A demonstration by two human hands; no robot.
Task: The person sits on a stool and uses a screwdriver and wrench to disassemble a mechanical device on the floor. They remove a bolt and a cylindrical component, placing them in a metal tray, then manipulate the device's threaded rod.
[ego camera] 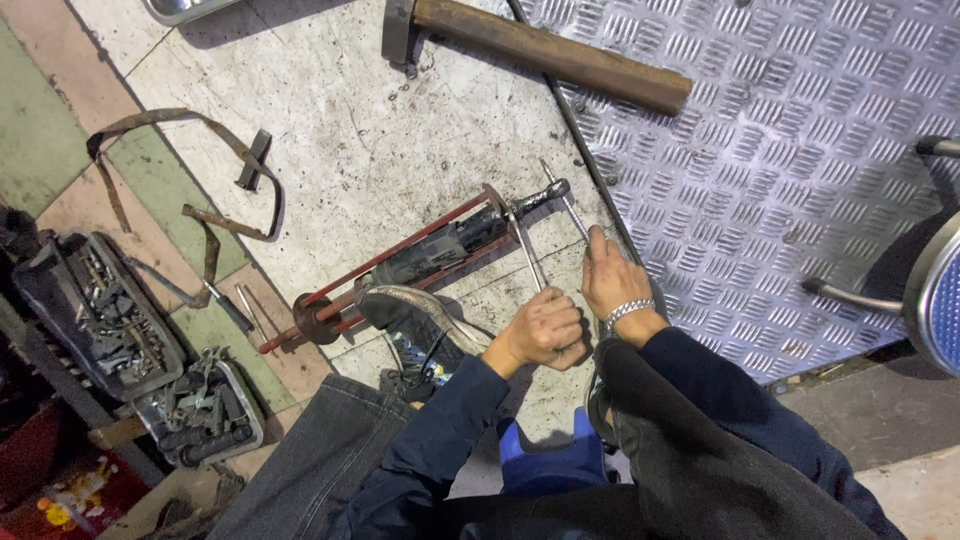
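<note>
Head view, scanning left to right. Two grey plastic trays (95, 315) of dark metal parts are sitting at far left on the floor, with a red and yellow package (70, 495) lying below them at the bottom-left corner. A rusty metal strap (215, 215) is curling across the pale floor tiles (340, 130). Mid-frame, a red-framed compressor tool (400, 262) is lying diagonally, clamping a dark shock absorber (450, 240); a grey shoe (415, 320) is pinning its lower end. Left hand (545, 328) is clenching, fingers wrapped round a thin metal rod (527, 250) at the tool's upper end. Right hand (610, 278), wearing a metal bracelet, is gripping a second thin rod (568, 205) just beside it. A wooden-handled hammer (540, 50) is lying top centre, its handle end overlapping silver chequer plate (780, 150) on the right.
</note>
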